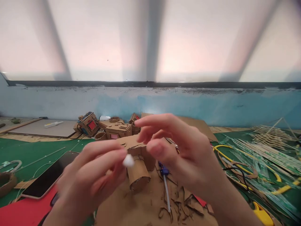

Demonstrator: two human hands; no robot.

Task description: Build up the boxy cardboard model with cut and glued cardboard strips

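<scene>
My left hand (94, 175) is raised close to the camera, its fingers pinched on a small white lump (128, 160). My right hand (181, 153) hovers beside it with fingers loosely spread and curled, holding nothing that I can see. Just behind and below the two hands stands a small cardboard model (138, 169) with a round barrel, on a brown cardboard sheet (145, 204). Both hands are slightly blurred.
Several cardboard models (113, 127) stand at the back by the blue wall. A phone (47, 179) lies left on the green mat (28, 153), with red paper (25, 210) beside it. A blue-handled tool (164, 179), cardboard scraps, yellow strips and clear strips (258, 157) lie right.
</scene>
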